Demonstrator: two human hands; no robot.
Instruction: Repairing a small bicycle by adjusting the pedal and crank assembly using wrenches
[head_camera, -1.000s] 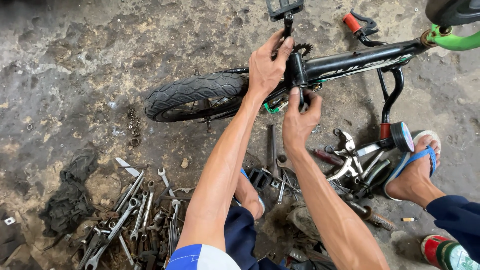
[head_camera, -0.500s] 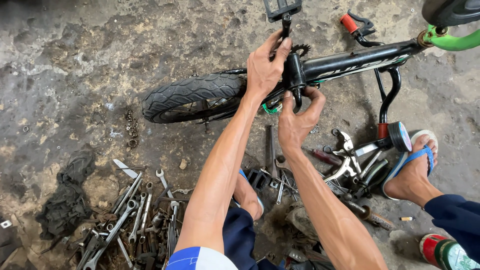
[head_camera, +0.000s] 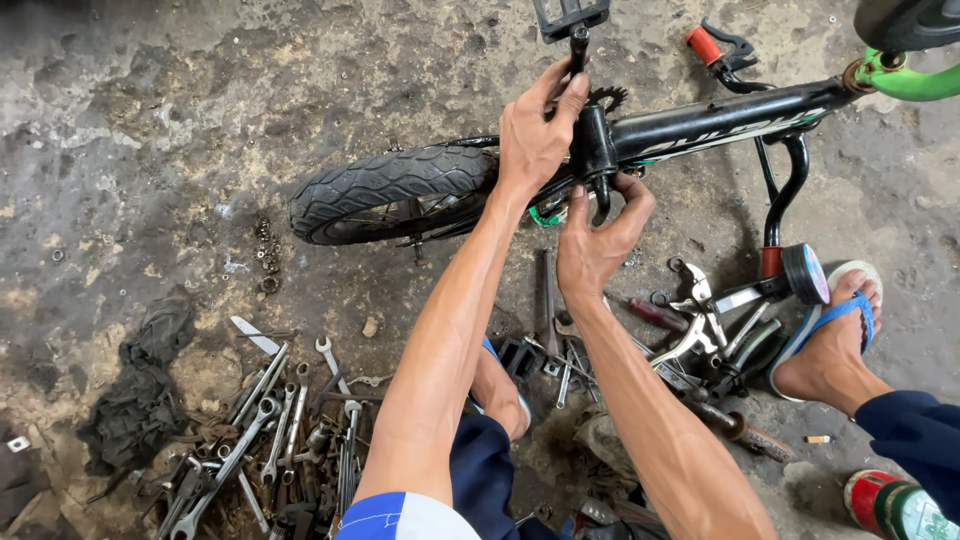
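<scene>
A small black bicycle (head_camera: 720, 120) lies upside down on stained concrete, its rear tyre (head_camera: 385, 185) to the left. My left hand (head_camera: 535, 135) grips the frame's bottom bracket shell (head_camera: 592, 150) from above, fingers beside the crank arm (head_camera: 578, 45) that rises to a black pedal (head_camera: 570, 15). My right hand (head_camera: 600, 240) reaches up from below, fingers and thumb closed around the underside of the same bracket. A small chainring (head_camera: 607, 97) shows just behind it.
A pile of wrenches and spanners (head_camera: 270, 430) lies lower left, beside a dark rag (head_camera: 140, 390). More tools and pliers (head_camera: 690, 330) are scattered under the frame. A training wheel (head_camera: 805, 272) stands by my foot in a blue sandal (head_camera: 830, 335). Another pedal (head_camera: 520, 352) lies near my other foot.
My hands stay on the bottom bracket; the right hand's fingers have shifted slightly around its underside. The view has shifted a little.
</scene>
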